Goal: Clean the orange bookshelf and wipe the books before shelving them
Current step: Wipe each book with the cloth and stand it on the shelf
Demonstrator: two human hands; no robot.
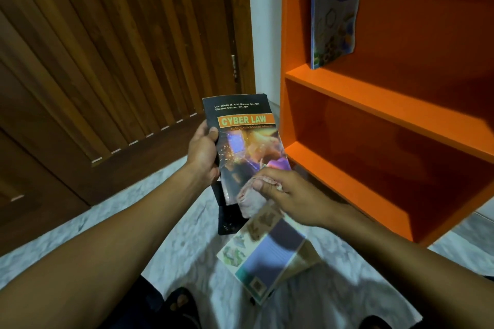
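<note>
— Nearest the camera, on the marble floor (187,235), what's waiting?

— A pale book (267,256) with a blue panel on its cover lies flat, just below the right hand, and a dark book (227,218) lies partly hidden beyond it. Neither looks wiped yet, though that's my guess.

— And the hands?

— The right hand (291,195) has its grip closed on a folded pinkish cloth (248,196), thumb on top, pressing it against the lower corner of the Cyber Law book (246,147). The left hand (203,152) grips that book by its left edge, thumb curled over the cover.

— Which way does the book run?

— Its long axis points away from the person, title end farthest, tilted slightly right. So the unwiped cover lies up and ahead of the cloth; I'd judge the next stroke runs from the near corner toward the title.

— Then shelving?

— The orange bookshelf (387,104) stands to the right, just beyond the book. The right hand is nearer it, but it's busy with the cloth (the left may have to do the carrying). The lower compartment shows nothing in it, as far as it's visible. The one above holds one blue book (334,13), upright and leaning against the left wall. Behind on the left is a wooden door (107,48).
</note>
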